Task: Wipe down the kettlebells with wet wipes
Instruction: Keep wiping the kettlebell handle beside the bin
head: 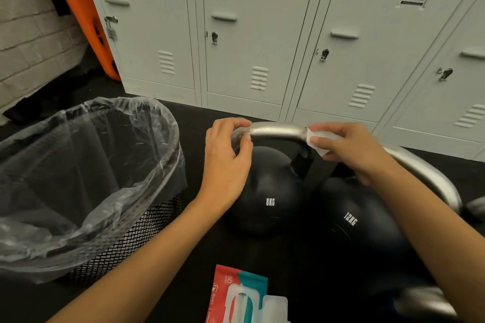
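A black kettlebell marked 8KG (267, 191) stands on the dark floor, its silver handle (278, 130) arching across the top. My left hand (227, 157) grips the handle's left end. At the handle's right bend my right hand (354, 149) presses a folded white wet wipe (319, 140) against the metal. A second black kettlebell marked 12KG (351, 223) sits just to the right, touching the first, its silver handle (430, 178) curving behind my right forearm. A red and teal pack of wet wipes (241, 296) lies open at the bottom centre.
A black mesh bin (126, 246) lined with a clear plastic bag stands at the left. Grey lockers (249, 34) run along the back. An orange board (78, 8) leans by the brick wall. Another silver handle (425, 301) shows at the bottom right.
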Demonstrator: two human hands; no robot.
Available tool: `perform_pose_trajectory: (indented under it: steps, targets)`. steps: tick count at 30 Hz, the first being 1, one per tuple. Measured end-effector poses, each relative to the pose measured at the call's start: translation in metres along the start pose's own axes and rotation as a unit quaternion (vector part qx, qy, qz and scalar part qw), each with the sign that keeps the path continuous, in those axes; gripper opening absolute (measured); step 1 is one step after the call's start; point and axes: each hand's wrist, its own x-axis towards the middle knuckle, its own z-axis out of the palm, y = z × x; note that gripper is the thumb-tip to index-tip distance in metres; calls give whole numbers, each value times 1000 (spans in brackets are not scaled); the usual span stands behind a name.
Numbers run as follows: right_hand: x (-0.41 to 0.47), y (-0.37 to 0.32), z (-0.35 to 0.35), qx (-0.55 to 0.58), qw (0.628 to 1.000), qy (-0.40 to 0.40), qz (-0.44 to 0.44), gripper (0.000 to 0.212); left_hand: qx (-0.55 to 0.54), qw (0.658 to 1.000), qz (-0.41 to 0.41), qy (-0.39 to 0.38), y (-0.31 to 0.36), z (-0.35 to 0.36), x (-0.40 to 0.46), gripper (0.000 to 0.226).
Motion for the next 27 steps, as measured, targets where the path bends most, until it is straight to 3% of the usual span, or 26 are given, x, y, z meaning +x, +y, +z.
perform_pose_trajectory:
  steps: [4, 8, 12, 17, 20, 23, 27]
  targets:
    - [-12, -28, 9, -84, 993, -17, -79, 27, -9, 1000, 3, -25, 14, -8, 4, 19]
    - [-18, -58, 29, -113, 976, -113, -149, 30, 0, 1000, 11, -20, 28, -27, 10, 20]
    - [-25, -86, 63, -57, 963, -117, -235, 36, 25, 1000, -8, 6, 33, -52, 12, 24]
    - [-24, -115, 107, 3, 948, -173, -266, 27, 146, 989, -11, 18, 28, -100, 10, 42]
    - [-23, -128, 138, -13, 925, -227, -304, 16, 200, 980, -11, 15, 20, -134, 8, 32]
    - [-25, -141, 166, -81, 900, -271, -333, 10, 313, 948, -58, 8, 10, -160, 4, 18]
    - [-27, -146, 198, -193, 859, -322, -348, 9, 495, 853, -146, -80, -1, -177, 0, 22]
